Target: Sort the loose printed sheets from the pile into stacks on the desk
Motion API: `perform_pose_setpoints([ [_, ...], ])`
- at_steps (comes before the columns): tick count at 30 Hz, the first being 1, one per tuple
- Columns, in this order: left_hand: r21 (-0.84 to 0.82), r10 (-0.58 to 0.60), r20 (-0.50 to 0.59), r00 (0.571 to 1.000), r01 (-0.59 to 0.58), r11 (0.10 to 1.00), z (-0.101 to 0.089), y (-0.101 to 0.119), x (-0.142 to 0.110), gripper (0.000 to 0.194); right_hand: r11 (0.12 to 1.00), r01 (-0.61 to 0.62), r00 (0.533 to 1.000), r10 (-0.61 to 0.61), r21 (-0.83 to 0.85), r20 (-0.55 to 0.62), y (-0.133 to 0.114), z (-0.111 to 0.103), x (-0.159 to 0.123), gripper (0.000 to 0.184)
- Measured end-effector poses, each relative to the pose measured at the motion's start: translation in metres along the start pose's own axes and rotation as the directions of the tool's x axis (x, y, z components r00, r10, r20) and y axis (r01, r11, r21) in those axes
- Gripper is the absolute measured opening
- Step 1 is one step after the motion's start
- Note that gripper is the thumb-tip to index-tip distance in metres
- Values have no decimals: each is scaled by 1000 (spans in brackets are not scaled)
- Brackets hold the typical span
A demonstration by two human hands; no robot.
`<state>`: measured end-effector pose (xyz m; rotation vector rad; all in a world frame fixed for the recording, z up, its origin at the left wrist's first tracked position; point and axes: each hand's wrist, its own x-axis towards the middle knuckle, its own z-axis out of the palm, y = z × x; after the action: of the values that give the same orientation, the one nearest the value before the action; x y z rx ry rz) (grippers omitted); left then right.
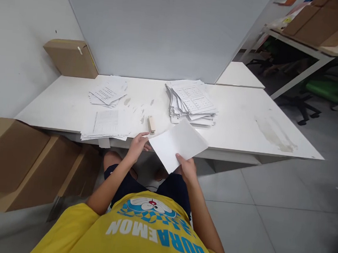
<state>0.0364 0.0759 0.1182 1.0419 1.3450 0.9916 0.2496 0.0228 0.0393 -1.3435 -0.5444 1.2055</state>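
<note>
My right hand [187, 167] grips a blank white sheet of paper [177, 144] by its near edge, thumb on top. The sheet is tilted above the table's front edge; whether it is one sheet or several, I cannot tell. Close to the sheet's left corner is my left hand [138, 148], fingers loosely apart and nothing seen in them. Its fingertips are just short of a small cream stapler [151, 124] lying on the table. Beyond the sheet stands a thick, uneven stack of printed papers [193, 101].
The white table [236, 120] carries two more paper piles on the left, a far pile [109, 92] and a near pile [106, 123] overhanging the front edge. A cardboard box [70, 58] sits at the back left. Larger cartons [14, 161] stand on the left. A grey panel [164, 32] rises behind.
</note>
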Motion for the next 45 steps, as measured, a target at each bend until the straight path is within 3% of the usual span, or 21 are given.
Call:
perform_pose_setpoints([
  [5,64,174,-179,968,-164,984,12,-24,2,38,1000,14,1000,-15,-16,-27,1,14,7,48],
  [9,331,404,-241,882,-317,889,15,-24,8,38,999,31,998,-30,-23,54,-3,18,6,54],
  [12,524,557,-183,810,-399,753,14,-21,16,40,998,58,994,-60,20,96,-7,20,4,60],
  [15,654,664,-3,747,-501,567,11,-19,24,45,996,83,991,-87,43,104,-8,22,0,68],
  [18,680,665,189,722,-585,443,7,-24,33,47,996,65,993,-71,61,97,-8,26,-6,70],
  [21,679,647,262,716,-614,404,4,-32,39,48,994,58,992,-67,90,107,-7,30,-12,68],
  [30,647,744,206,636,-659,385,3,-47,46,50,998,-41,986,34,43,163,-1,29,-16,67],
  [33,642,736,212,643,-659,391,2,-47,43,52,997,-77,975,71,20,212,-3,29,-17,64],
  [37,658,711,240,662,-649,382,0,-46,42,54,998,-29,980,18,52,197,1,32,-20,61],
  [45,663,717,316,621,-685,302,-5,-52,49,56,992,24,992,-39,121,123,14,38,-19,75],
])
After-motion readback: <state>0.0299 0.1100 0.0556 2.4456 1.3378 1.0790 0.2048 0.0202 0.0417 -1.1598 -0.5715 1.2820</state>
